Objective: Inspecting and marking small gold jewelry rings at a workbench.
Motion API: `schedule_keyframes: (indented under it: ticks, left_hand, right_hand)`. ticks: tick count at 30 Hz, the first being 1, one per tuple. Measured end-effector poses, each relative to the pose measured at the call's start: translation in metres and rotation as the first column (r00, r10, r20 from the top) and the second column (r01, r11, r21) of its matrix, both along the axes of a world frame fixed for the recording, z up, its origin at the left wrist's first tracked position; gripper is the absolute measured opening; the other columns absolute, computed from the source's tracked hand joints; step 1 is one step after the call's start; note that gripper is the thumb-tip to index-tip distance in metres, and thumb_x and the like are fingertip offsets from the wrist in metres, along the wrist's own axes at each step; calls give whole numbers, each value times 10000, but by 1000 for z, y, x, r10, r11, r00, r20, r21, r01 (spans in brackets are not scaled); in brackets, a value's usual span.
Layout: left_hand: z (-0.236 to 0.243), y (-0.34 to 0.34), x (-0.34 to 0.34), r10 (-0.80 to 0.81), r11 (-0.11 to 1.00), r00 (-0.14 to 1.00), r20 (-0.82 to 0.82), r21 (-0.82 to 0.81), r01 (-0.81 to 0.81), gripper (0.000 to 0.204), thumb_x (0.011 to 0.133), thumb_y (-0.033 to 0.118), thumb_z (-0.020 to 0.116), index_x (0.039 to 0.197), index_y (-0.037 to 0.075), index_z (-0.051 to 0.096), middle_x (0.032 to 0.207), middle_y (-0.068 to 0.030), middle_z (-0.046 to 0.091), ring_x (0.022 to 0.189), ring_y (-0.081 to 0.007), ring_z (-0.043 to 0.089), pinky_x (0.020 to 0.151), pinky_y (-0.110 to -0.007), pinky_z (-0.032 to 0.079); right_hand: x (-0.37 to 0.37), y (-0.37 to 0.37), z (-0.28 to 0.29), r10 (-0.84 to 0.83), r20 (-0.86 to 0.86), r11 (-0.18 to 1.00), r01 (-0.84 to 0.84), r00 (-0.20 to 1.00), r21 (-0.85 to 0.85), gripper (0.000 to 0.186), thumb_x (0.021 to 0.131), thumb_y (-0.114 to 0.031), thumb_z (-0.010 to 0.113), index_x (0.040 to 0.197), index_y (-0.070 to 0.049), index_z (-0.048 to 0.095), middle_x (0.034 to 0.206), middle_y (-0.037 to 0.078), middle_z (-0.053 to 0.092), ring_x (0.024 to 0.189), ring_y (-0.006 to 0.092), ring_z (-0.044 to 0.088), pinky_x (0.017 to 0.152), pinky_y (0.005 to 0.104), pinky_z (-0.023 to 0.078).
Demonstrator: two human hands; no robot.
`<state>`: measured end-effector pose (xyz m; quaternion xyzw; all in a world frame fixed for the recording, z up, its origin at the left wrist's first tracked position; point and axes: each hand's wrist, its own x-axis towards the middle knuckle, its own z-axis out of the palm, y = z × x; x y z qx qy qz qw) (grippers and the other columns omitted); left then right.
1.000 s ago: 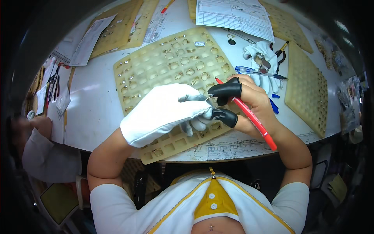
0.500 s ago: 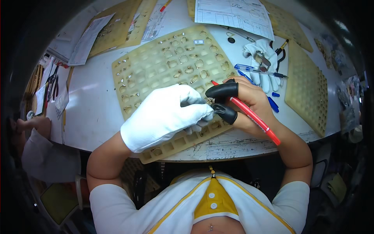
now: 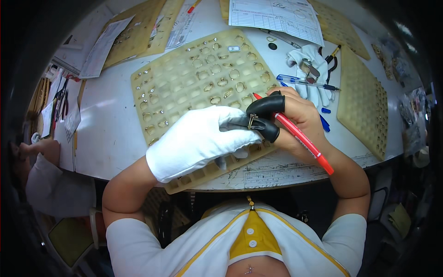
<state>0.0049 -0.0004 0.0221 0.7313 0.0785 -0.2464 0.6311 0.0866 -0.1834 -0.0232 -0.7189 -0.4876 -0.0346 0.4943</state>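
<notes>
A small ring (image 3: 252, 121) with a gold-coloured band is pinched upright between the black-cotted thumb and forefinger of my right hand (image 3: 295, 117). That hand also holds a red marker pen (image 3: 297, 136), slanting across the palm with its tip toward the tray. My left hand (image 3: 198, 141), in a white glove, has its fingers curled together, their tips against the ring and the right fingertips. What the gloved fingers grip is hidden. Beneath both hands lies a pale yellow compartment tray (image 3: 173, 64), where several rings sit in separate pockets.
Right of the tray lie a blue pen (image 3: 307, 83), white gloves (image 3: 318, 97), a loupe-like metal piece (image 3: 308, 69) and black-handled pliers (image 3: 333, 62). Another tray (image 3: 362, 101) stands farther right. Printed sheets (image 3: 277, 21) cover the back. Another person's arm (image 3: 41, 150) shows at left.
The ring now shows more plainly between the right fingertips. My gloved left hand has shifted slightly right and down, its fingers reaching a little farther under the right fingertips.
</notes>
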Motion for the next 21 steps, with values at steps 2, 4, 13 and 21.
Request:
schedule_keyframes:
  ticks: [2,4,13,21]
  left_hand:
    - [-1,0,2,32,992,995,-95,-116,-43,288,867,164,622,1070,-38,586,916,-86,654,746,-133,642,517,-230,501]
    - [2,1,1,3,997,999,-35,-83,-6,288,874,166,613,1074,-38,580,924,-92,655,744,-140,646,512,-231,503]
    - [-4,3,1,12,971,997,-75,-236,-29,273,899,172,575,1060,-48,586,922,-122,661,722,-177,653,507,-245,503]
    - [-4,4,0,4,974,997,-72,-228,-20,272,898,181,575,1044,-47,591,914,-119,661,723,-178,652,510,-253,510]
  right_hand:
    - [-1,1,-1,-20,-16,1000,20,1000,13,207,657,20,655,853,-48,674,696,63,620,664,212,558,706,299,419]
    - [-1,-1,0,-6,-15,1000,6,1000,-9,209,657,24,645,852,-46,673,697,66,622,663,216,559,703,302,418]
    - [1,-5,0,12,-26,998,-13,1000,-59,236,671,-35,698,905,-43,675,784,70,642,755,225,572,759,318,425]
    - [2,-9,2,45,-26,991,-48,999,-127,268,677,-71,737,935,-37,671,886,73,674,853,227,600,853,349,428]
